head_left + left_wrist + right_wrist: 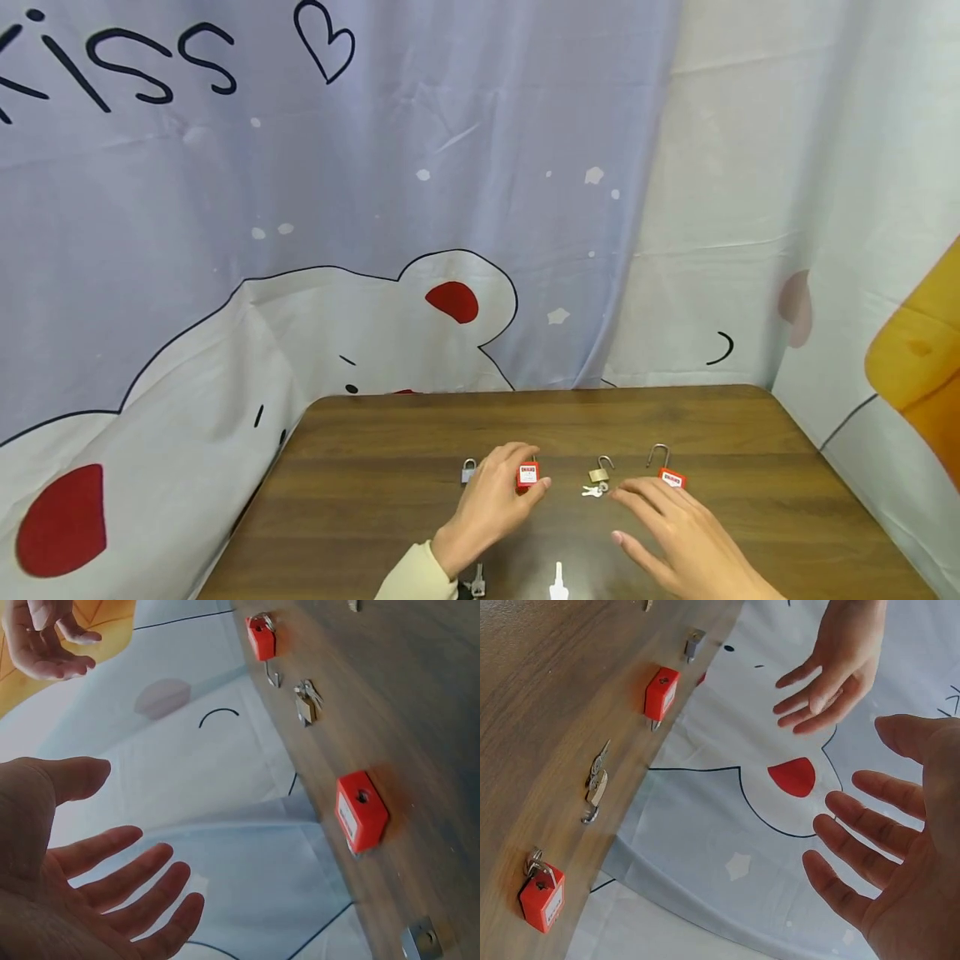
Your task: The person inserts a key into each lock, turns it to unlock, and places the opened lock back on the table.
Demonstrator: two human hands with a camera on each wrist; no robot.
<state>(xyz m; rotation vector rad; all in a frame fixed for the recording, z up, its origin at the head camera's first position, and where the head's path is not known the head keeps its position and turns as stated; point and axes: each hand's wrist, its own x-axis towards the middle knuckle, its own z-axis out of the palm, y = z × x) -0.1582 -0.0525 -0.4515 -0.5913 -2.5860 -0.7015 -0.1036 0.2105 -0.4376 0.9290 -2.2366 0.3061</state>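
My left hand (pixel 491 496) hovers with spread, relaxed fingers and holds nothing. In the head view it overlaps the edge of a red padlock (pixel 527 475); the left wrist view shows that padlock's keyhole (pixel 362 796) facing up, apart from the fingers. Empty as well, my right hand (pixel 682 537) has loosely bent fingers, near a small brass padlock (pixel 597 475) with its shackle open and keys (pixel 592 492) beside it. Beyond the right hand lies a second red padlock (pixel 672 477), shackle open, with a key ring (pixel 534 862) at its keyhole end.
A small silver padlock (pixel 468 472) stands left of the left hand. At the near side of the wooden table (pixel 375 517) lie a silver key (pixel 478 581) and a bright, key-shaped piece (pixel 558 583). A printed curtain (pixel 450 167) hangs behind the table.
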